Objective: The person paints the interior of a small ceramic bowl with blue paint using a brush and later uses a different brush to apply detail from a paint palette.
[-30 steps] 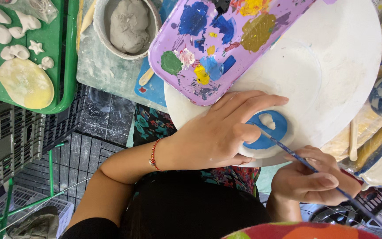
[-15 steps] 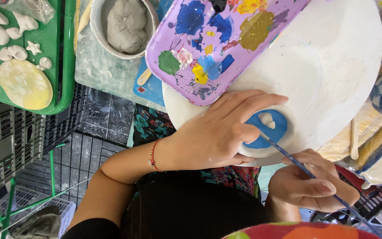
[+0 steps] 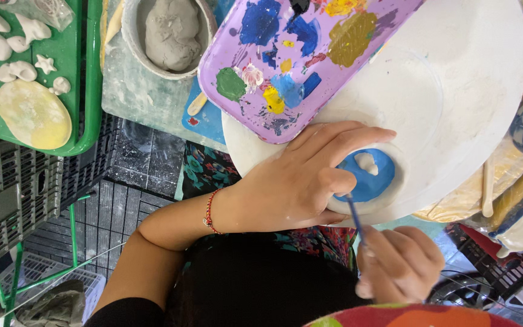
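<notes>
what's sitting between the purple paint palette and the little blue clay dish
In the head view, the left hand lies between them: its fingers stretch across the white round board, below the purple palette edge, curling around the blue dish.

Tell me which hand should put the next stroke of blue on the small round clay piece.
Right. The right hand holds the thin brush, its tip at the blue-painted clay piece. The left hand curls around that piece, steadying it on the white round board.
</notes>
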